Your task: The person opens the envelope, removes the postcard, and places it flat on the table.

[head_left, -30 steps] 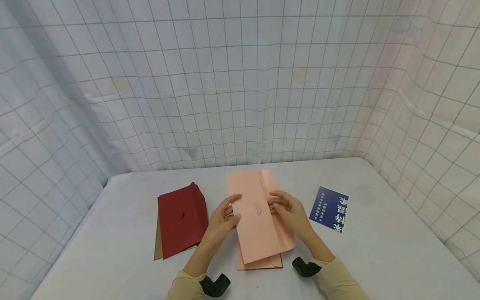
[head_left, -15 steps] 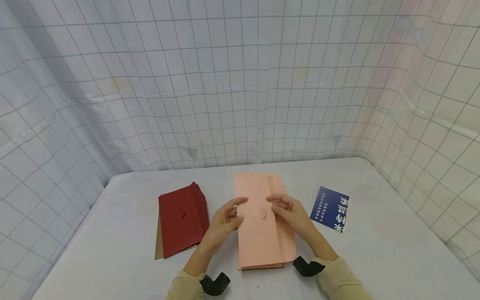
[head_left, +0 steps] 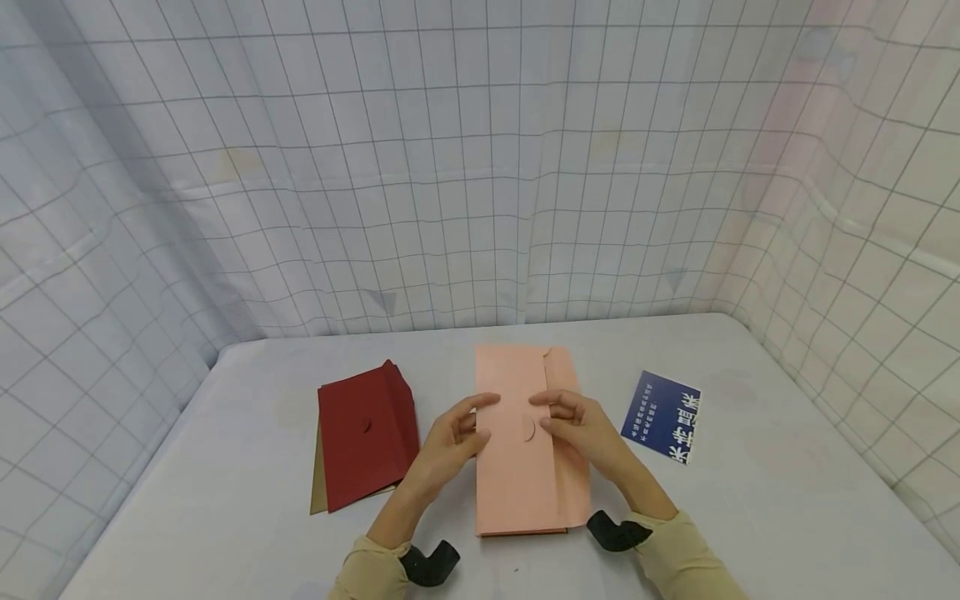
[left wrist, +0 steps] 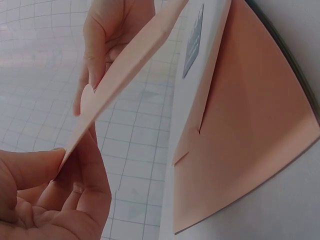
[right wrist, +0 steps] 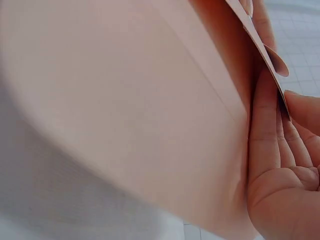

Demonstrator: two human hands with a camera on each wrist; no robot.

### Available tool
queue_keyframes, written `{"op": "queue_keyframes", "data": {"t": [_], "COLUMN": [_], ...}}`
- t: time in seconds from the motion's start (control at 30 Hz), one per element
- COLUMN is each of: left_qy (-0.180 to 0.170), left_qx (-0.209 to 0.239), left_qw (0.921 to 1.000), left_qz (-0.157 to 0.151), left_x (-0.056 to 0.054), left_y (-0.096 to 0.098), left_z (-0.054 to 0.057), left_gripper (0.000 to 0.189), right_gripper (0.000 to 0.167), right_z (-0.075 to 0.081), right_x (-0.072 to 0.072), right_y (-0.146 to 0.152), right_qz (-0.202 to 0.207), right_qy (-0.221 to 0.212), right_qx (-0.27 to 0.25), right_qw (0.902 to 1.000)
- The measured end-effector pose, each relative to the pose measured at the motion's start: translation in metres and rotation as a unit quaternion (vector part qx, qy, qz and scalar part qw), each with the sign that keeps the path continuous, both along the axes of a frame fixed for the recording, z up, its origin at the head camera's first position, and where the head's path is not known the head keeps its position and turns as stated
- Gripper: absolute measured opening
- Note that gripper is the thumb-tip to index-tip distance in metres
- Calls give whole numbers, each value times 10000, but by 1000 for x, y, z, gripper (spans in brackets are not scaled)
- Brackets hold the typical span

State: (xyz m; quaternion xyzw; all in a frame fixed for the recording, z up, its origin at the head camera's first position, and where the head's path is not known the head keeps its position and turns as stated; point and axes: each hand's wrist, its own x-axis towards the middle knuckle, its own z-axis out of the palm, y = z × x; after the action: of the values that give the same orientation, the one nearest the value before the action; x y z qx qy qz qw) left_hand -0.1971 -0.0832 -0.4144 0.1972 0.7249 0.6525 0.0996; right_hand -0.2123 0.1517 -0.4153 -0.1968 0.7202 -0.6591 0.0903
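In the head view a pink envelope (head_left: 513, 487) with a half-round tab cut and its flap spread to the right is held up by both hands. My left hand (head_left: 447, 446) pinches its left edge, thumb on one face and fingers behind, as the left wrist view also shows. At the front panel's right edge, my right hand (head_left: 583, 429) grips with the thumb in front; the right wrist view shows its fingers (right wrist: 265, 125) tucked behind that panel. Beneath, a second pink envelope (left wrist: 255, 110) lies on the table, mostly hidden from the head view.
Left of the hands, dark red envelopes (head_left: 360, 450) lie over an olive-gold one (head_left: 318, 483). A blue card (head_left: 662, 417) with white lettering lies to the right. White gridded cloth (head_left: 480, 167) hangs behind and at both sides of the white table (head_left: 765, 500).
The pink envelope has turned upright and shifted right, now covering most of the one below. My right hand's fingers have moved slightly left onto the front panel's edge.
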Motion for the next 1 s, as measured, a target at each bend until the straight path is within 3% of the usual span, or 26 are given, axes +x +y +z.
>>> {"op": "queue_keyframes", "data": {"t": [1.0], "left_qy": [-162], "left_qx": [-340], "left_qw": [9993], "left_qz": [90], "left_x": [0], "left_y": [2], "left_z": [3], "left_gripper": [46], "right_gripper": [36], "right_z": [-3], "right_x": [-2], "right_y": [-1], "right_qz": [-318], "right_qy": [-38], "right_qx": [384], "right_qw": [9987]}}
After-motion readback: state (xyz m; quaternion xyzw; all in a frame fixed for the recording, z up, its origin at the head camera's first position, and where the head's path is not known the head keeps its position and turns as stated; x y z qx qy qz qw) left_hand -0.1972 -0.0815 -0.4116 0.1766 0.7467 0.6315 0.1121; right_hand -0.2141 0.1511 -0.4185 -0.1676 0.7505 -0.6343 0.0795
